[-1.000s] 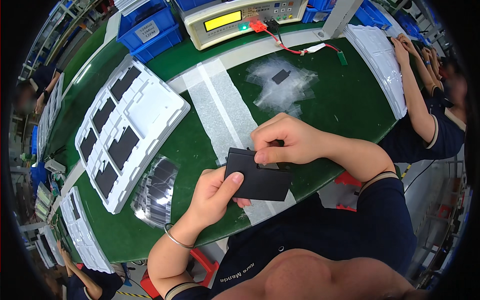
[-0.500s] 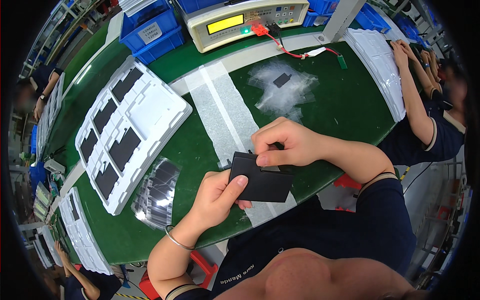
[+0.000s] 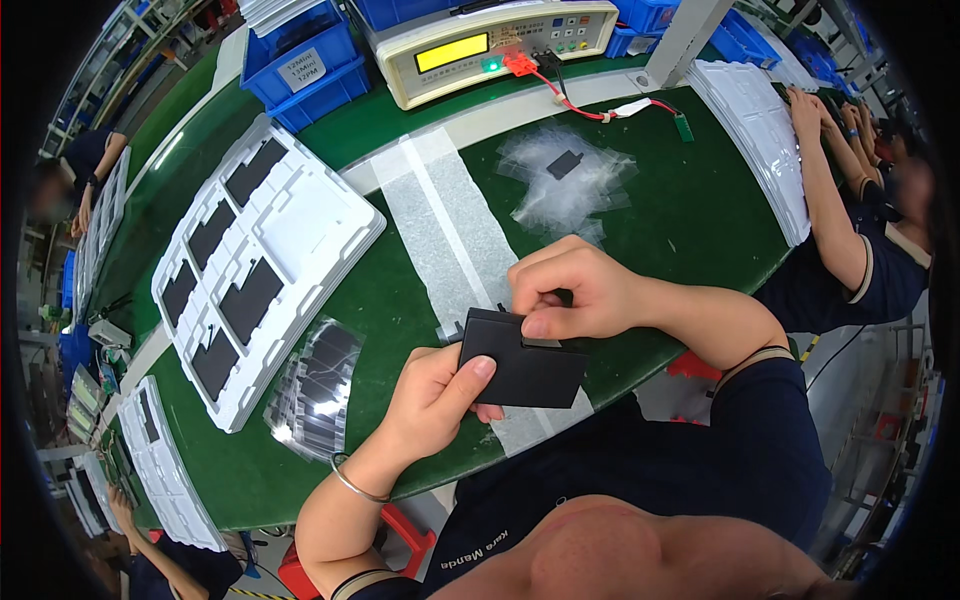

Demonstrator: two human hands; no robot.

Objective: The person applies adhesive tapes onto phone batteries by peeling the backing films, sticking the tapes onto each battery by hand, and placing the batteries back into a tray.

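Note:
A flat black battery (image 3: pixel 525 365), rectangular with a notch in its upper right edge, is tilted above the table's front edge. My left hand (image 3: pixel 436 392) is closed on its left side, the thumb on the face and fingers underneath. At the notch, my right hand (image 3: pixel 572 295) pinches thumb and forefinger together; whatever lies between the tips is hidden. A narrow pale strip shows just under that thumb. Small dark tabs stick out at the battery's upper and left edges. Beneath runs a whitish paper strip (image 3: pixel 440 215) on the green table (image 3: pixel 690 220).
Left stands a white tray (image 3: pixel 320 215) with several black batteries; clear plastic strips (image 3: pixel 315 385) lie beside it. Thin clear films (image 3: pixel 565 195) with a small black piece lie ahead. A tester (image 3: pixel 500 50) with red leads and blue bins (image 3: pixel 305 80) stand behind. Co-workers sit either side.
My right hand has shifted slightly right along the battery's notch, with the fingers still pinched. The left hand keeps its hold, and the battery has barely moved.

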